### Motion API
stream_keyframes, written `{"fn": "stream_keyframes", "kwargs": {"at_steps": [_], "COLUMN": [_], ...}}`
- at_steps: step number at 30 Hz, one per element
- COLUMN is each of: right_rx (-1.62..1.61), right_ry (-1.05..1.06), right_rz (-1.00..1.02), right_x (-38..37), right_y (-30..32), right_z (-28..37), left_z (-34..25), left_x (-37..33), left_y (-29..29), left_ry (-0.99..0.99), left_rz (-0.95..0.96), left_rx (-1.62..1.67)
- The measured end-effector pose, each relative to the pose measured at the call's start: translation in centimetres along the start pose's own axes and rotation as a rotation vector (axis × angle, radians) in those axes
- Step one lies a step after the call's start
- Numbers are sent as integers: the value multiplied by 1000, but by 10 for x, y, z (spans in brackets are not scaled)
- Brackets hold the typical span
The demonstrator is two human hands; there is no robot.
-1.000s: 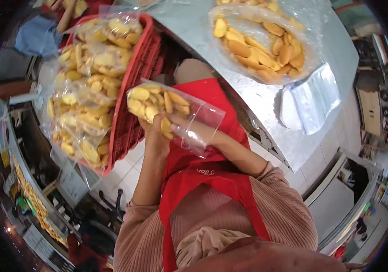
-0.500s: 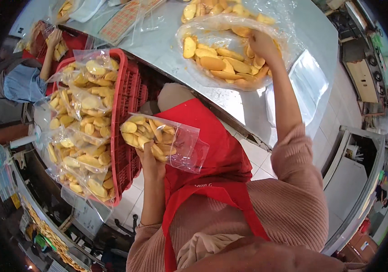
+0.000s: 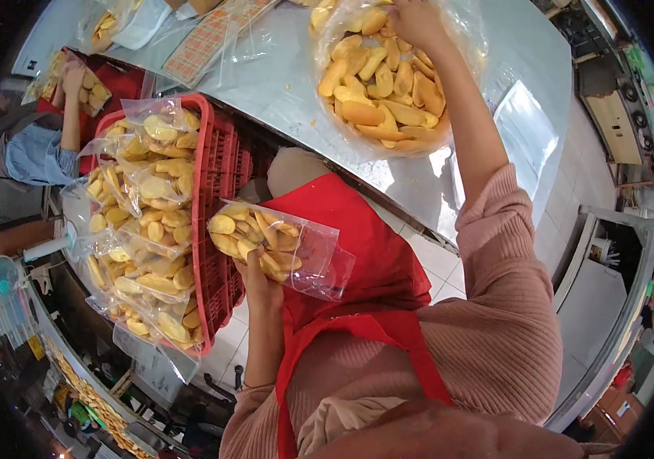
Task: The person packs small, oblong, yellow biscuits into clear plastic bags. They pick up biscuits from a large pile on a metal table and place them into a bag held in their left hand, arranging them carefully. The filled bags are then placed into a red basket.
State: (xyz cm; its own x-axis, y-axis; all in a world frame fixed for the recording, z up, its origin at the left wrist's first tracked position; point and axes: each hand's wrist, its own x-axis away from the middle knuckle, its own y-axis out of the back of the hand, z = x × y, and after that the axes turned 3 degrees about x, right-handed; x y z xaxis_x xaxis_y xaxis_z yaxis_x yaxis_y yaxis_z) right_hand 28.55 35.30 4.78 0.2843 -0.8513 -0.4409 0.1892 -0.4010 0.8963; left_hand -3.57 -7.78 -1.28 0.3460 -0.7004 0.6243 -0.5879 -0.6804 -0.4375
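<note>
My left hand (image 3: 259, 271) is closed around the lower side of a small clear plastic bag (image 3: 266, 237), above my lap. Yellow, flat oval chips fill about the closed half of this bag; its flat, clear mouth end points right. At the far side of the metal table, my right hand (image 3: 417, 23) is at the upper part of a large clear plastic bag (image 3: 327, 115) heaped with loose yellow chips (image 3: 388, 92). Its fingers are curled down among the chips and the plastic, and what they grip is hidden.
At my left a red plastic crate (image 3: 203, 222) is piled with filled bags (image 3: 151, 206). The metal table (image 3: 266, 99) also bears flat clear bags (image 3: 525, 126) at right and a printed orange sheet (image 3: 208, 46). Beyond the crate, another person's hand (image 3: 73, 80) handles a filled bag.
My right hand has moved away toward the table's far side. The large bag now lies wider, with more chips showing. My left hand and small bag have shifted only slightly.
</note>
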Motion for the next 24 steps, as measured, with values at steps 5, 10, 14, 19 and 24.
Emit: {"fn": "stream_keyframes", "kwargs": {"at_steps": [5, 10, 14, 19, 24], "right_rx": [-174, 130, 171, 81, -91], "right_ry": [30, 10, 1, 71, -96], "right_rz": [337, 679, 642, 430, 332], "right_x": [3, 35, 64, 74, 55], "right_y": [-49, -2, 18, 13, -23], "right_z": [23, 68, 53, 55, 63], "left_z": [5, 2, 6, 2, 4], "left_x": [-2, 4, 2, 6, 0], "left_y": [5, -4, 0, -8, -3], "left_ry": [6, -20, -55, -34, -3], "left_rz": [26, -3, 48, 54, 16], "left_rx": [34, 61, 62, 63, 69]}}
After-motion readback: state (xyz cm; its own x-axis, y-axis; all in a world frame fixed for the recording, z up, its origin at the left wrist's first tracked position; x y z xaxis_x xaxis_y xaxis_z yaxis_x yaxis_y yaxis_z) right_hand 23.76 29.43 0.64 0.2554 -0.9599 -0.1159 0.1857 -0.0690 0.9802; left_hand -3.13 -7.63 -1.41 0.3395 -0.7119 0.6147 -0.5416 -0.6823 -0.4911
